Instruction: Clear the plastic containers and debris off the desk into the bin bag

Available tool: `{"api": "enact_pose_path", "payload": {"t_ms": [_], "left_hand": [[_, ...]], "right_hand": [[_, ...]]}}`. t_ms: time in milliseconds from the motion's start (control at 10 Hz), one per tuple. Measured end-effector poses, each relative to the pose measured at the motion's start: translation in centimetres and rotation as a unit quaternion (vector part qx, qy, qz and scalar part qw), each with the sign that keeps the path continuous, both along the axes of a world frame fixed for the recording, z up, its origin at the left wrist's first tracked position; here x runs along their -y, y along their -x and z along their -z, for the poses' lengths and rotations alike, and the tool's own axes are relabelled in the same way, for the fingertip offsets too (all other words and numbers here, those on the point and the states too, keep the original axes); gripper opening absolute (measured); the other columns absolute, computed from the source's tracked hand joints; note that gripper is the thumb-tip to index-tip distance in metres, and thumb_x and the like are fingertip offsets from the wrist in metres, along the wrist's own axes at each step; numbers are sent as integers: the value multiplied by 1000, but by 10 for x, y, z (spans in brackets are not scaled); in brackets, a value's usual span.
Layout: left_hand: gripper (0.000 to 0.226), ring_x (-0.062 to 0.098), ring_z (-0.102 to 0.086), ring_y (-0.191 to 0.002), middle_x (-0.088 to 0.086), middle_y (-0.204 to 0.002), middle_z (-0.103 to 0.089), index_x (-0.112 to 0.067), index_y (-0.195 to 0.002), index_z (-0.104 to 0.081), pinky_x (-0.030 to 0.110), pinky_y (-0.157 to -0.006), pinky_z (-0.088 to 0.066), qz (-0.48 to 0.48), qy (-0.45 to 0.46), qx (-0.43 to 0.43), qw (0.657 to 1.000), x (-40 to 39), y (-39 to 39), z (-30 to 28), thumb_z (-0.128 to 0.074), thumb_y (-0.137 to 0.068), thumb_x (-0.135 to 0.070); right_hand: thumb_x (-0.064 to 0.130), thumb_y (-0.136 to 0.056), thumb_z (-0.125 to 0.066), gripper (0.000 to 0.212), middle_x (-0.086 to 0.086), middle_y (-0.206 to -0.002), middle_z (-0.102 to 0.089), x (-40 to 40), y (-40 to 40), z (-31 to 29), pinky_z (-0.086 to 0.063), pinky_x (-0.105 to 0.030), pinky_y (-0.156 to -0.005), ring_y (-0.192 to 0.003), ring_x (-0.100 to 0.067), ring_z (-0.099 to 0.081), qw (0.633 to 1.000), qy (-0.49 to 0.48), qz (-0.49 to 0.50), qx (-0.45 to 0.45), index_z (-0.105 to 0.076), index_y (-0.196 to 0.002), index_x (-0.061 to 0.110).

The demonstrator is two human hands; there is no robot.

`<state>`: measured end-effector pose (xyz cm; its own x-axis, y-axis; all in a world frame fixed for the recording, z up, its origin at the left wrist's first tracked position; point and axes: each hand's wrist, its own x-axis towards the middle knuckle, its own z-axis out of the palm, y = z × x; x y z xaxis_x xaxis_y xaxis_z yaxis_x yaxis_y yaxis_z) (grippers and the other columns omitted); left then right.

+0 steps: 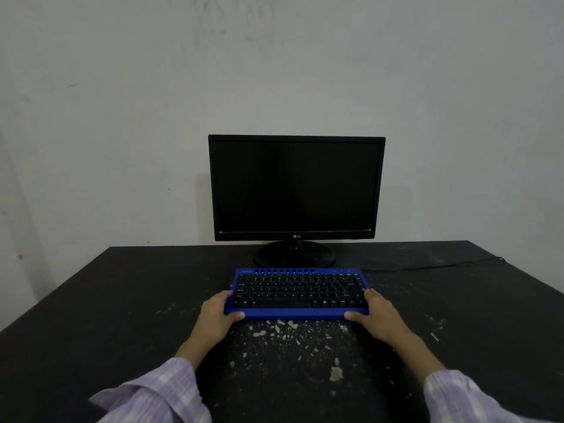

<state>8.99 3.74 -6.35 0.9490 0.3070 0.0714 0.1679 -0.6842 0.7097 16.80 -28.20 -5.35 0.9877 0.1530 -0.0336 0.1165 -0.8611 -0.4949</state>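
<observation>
A blue keyboard (297, 293) with black keys lies on the dark desk (122, 300) in front of the monitor. My left hand (218, 312) grips its left end, thumb on the front edge. My right hand (377, 314) grips its right end the same way. Pale flecks and chips (305, 334) speckle the worn desk surface just in front of the keyboard, with a larger chip (335, 374) nearer me. No plastic containers and no bin bag are in view.
A black monitor (296, 187), screen dark, stands on a round base (294, 254) at the back of the desk against a grey wall. A thin black cable (433, 265) runs from the keyboard toward the desk's right edge.
</observation>
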Motion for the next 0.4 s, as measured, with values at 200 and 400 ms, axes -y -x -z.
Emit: {"api": "enact_pose_path", "payload": {"t_ms": [200,400], "left_hand": [[54,19,-50,-122,6,-136,-50,-12,-137,-42,33,-103,-42,31,-129,-15,991,12,4,-27,-60,-89,-29],[39,22,-58,-109,8,-123,-59,-11,-124,-53,35,-93,-48,89,-215,-26,972,41,10,-63,-49,-94,-36]], "right_hand": [[34,-92,-58,62,-9,-152,-33,-19,17,-18,-30,-38,-114,-139,-24,-33,995,75,-32,57,-35,-144,8],[29,-95,-53,38,-9,-127,-60,-41,41,-40,-46,-37,-98,-115,-24,-56,993,35,-99,46,-55,-129,13]]}}
